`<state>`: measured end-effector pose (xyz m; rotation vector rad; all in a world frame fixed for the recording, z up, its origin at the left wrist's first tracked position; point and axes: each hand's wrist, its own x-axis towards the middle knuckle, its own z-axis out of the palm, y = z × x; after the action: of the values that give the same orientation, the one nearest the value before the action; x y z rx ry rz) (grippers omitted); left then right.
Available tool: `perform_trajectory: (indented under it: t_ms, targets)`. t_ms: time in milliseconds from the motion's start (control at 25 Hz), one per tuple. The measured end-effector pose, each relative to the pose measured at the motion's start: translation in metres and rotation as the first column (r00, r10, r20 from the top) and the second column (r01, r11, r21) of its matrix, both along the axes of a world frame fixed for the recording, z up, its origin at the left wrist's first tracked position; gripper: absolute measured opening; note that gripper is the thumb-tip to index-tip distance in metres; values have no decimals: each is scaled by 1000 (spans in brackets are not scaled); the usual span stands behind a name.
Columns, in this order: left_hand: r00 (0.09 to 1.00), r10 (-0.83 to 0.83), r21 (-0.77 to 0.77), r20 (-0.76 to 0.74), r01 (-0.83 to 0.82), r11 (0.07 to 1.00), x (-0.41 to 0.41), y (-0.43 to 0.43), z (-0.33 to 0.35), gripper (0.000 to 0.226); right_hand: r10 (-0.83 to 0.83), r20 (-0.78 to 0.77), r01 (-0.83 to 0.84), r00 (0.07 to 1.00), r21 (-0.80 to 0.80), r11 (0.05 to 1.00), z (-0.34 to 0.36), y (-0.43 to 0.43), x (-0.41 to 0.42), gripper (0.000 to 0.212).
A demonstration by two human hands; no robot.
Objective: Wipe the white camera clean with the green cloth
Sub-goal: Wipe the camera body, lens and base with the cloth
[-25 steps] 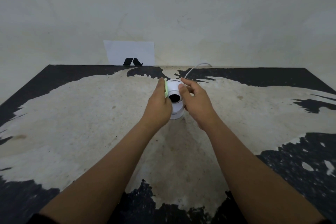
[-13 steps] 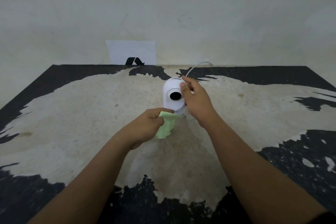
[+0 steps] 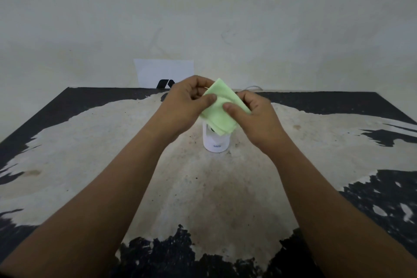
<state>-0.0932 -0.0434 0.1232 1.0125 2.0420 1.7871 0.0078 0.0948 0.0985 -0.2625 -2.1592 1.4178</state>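
1. The white camera (image 3: 216,142) stands upright on the worn table (image 3: 112,142), middle of the surface, and nobody is steadying it: neither hand touches it.
2. Just above the camera, the green cloth (image 3: 222,108) is stretched between both hands, its lower corner hanging in front of the camera's upper part and hiding most of the lens.
3. Left of the camera's top, the left hand (image 3: 187,101) pinches the cloth's edge, thumb on the fabric.
4. On the other side, the right hand (image 3: 252,113) grips the opposite edge the same way.
5. Behind the camera, a thin white cable (image 3: 252,87) trails toward the wall.
6. Risk, as I read it: wiping the freestanding camera one-sided could tip or slide it, and a dragging cloth could snag that cable.
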Motion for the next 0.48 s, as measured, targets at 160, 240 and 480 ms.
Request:
perform_trajectory:
  t_ms: [160, 240, 480]
  targets:
    - [980, 182, -29, 82, -180, 983, -20, -7, -26, 15, -205, 0, 205, 979, 43, 978, 12, 27, -15, 15]
    - [976, 200, -145, 89, -186, 972, -22, -8, -51, 31, -313, -2, 311, 950, 113, 944, 15, 38, -25, 10]
    - [997, 0, -398, -82, -33, 917, -14, 13, -100, 99, -198, 195, 128, 960, 321, 938, -17, 20, -38, 4]
